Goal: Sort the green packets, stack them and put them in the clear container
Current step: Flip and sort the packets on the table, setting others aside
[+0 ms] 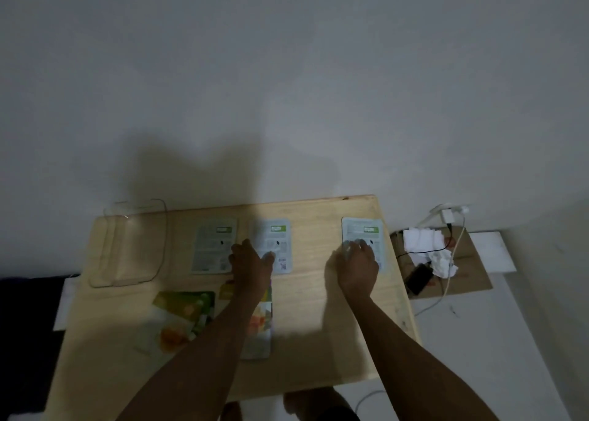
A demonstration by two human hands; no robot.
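Three packets lie white back up in a row along the far side of the wooden table (312, 318): a left packet (213, 245), a middle packet (275, 236) and a right packet (363, 232). My left hand (250, 261) rests flat on the lower left part of the middle packet. My right hand (358, 261) presses its fingertips on the lower part of the right packet. Two packets lie green face up nearer me: one at the front left (181, 312), another (261, 325) partly under my left forearm. The clear container (130, 245) stands at the far left.
The table's back edge meets a pale wall. To the right, off the table, a cardboard sheet (471, 271) carries crumpled white paper (427, 242), a dark phone (419, 277) and white cables with a charger (447, 215). My knees show below the front edge.
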